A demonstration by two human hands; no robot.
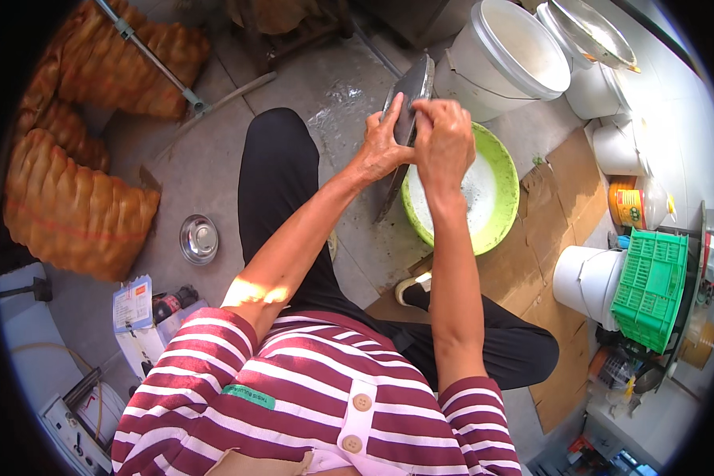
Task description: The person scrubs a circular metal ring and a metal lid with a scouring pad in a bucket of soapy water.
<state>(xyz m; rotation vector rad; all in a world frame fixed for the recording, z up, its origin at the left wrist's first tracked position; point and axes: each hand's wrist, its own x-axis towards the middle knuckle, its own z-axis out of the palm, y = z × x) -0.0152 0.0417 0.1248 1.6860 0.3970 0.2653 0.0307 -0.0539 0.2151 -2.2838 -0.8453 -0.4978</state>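
A dark, flat panel (412,87) with a pale, worn rim stands tilted on edge in front of me, its lower end near the floor beside the basin. My left hand (387,146) grips it by the near side, thumb and fingers spread along it. Against its right side my right hand (446,134) is curled into a fist; whether something is inside those fingers is hidden. Under my right forearm sits a lime-green basin (500,196) of white, foamy water with dark specks.
White plastic buckets (470,77) stand at the back right, a metal bowl (595,33) tilted above them. Flattened cardboard (553,250) covers the floor at right, near a green crate (651,291). Filled mesh sacks (77,208) and a small steel bowl (199,239) are at left.
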